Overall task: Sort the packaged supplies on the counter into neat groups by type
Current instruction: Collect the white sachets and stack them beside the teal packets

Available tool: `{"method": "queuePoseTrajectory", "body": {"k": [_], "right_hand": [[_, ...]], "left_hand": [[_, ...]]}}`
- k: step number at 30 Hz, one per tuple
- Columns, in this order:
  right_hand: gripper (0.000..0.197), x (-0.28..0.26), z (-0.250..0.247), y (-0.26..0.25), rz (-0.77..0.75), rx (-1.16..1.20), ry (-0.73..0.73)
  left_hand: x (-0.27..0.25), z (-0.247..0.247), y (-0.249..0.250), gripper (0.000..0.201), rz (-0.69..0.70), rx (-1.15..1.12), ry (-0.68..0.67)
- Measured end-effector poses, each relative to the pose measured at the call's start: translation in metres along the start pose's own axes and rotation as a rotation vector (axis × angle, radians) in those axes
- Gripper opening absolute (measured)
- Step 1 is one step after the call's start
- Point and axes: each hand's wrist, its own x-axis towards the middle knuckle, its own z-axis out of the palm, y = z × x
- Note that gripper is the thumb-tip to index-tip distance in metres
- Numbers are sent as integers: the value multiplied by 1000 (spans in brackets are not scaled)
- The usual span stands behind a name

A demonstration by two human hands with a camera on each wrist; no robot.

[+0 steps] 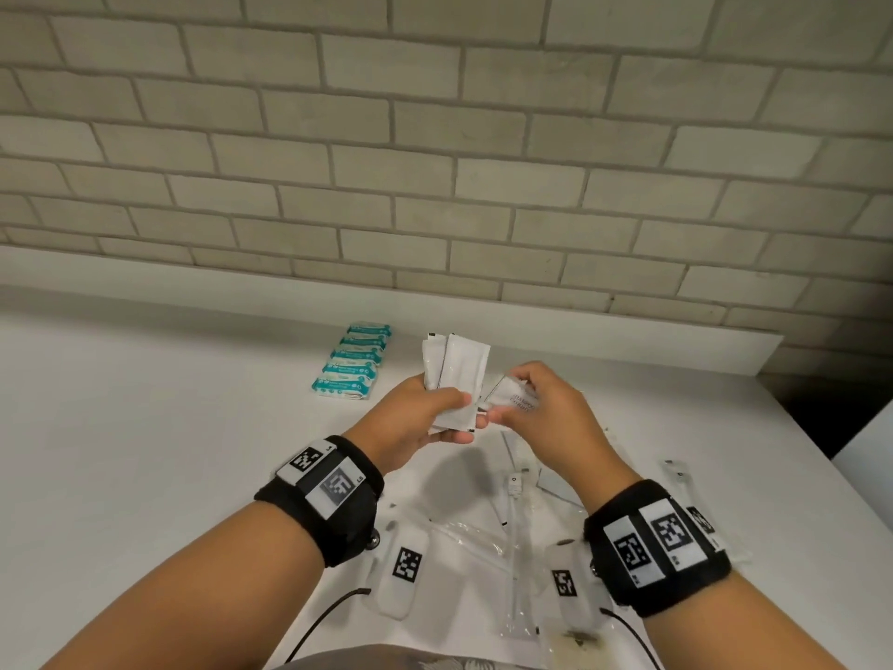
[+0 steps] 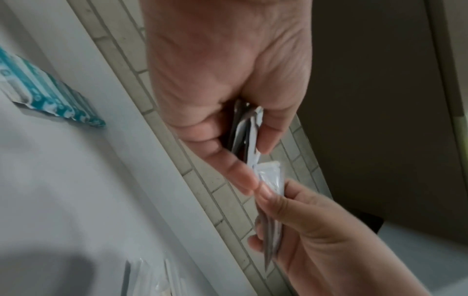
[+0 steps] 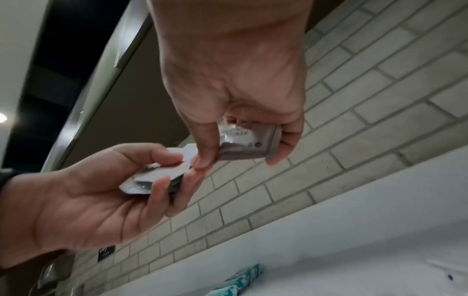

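Above the counter [image 1: 145, 427], just in front of the row of 5 teal packs [image 1: 355, 362], the left hand [image 1: 415, 418] has its grip closed around a fanned stack of white sachets [image 1: 456, 374]. The right hand [image 1: 541, 418] pinches 1 more sachet [image 1: 517, 398], its edge touching the stack. The slick sachets could slip and scatter if the left thumb loosens to admit it.

Black wristbands [image 1: 333, 495] on both wrists, b/w square code tags; thin black cables [image 1: 319, 621] trailing.
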Motion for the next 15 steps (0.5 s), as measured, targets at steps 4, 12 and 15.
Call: {"method": "queuePoseTrajectory", "body": {"k": [4,12,15], "right_hand": [[20,4,-5,-2,5,337,-35],[27,3,-17,-14,-339,428,162],[25,-3,-18,-10,-463,294,89]], "left_hand": [[-3,-1,-1,28,4,148,-56],[-2,-2,8,38,-88,-24,8],[-1,-5,10,45,-143,-116,23]]}}
